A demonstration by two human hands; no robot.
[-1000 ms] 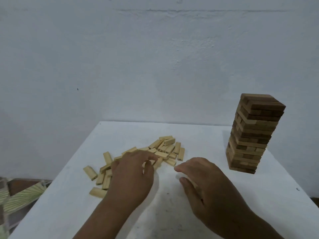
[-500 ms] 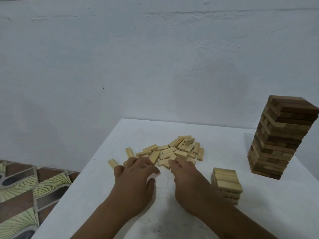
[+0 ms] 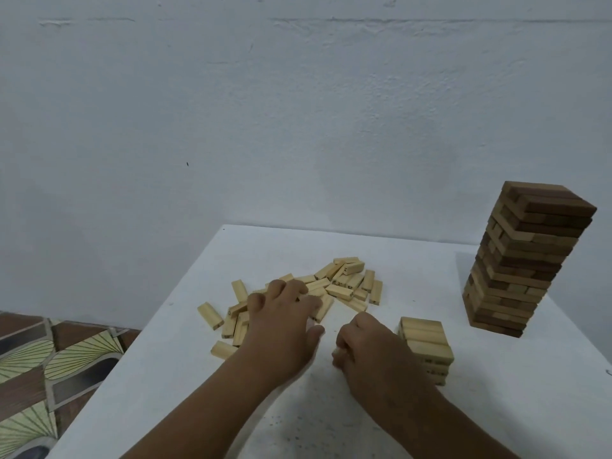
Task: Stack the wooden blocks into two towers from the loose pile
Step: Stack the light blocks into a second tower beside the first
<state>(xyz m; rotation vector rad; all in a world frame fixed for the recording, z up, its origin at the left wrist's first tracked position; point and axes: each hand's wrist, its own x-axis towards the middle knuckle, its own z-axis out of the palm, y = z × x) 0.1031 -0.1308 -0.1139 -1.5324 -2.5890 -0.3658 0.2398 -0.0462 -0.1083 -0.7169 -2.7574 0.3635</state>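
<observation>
- Left hand [image 3: 281,321] is lying spread, fingers resting on the loose pile [image 3: 344,286] mid-table [image 3: 496,409].
- Right hand [image 3: 367,346] is curling beside the short tower [image 3: 427,346]; whether it is holding anything I cannot tell.
- Tall tower [image 3: 523,260] is standing far right.

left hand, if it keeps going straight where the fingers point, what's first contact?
The left hand points away from the person, into the loose pile of pale blocks. Its fingertips already seem to touch the nearest ones, so those come first. Depth is unclear from one view.
</observation>
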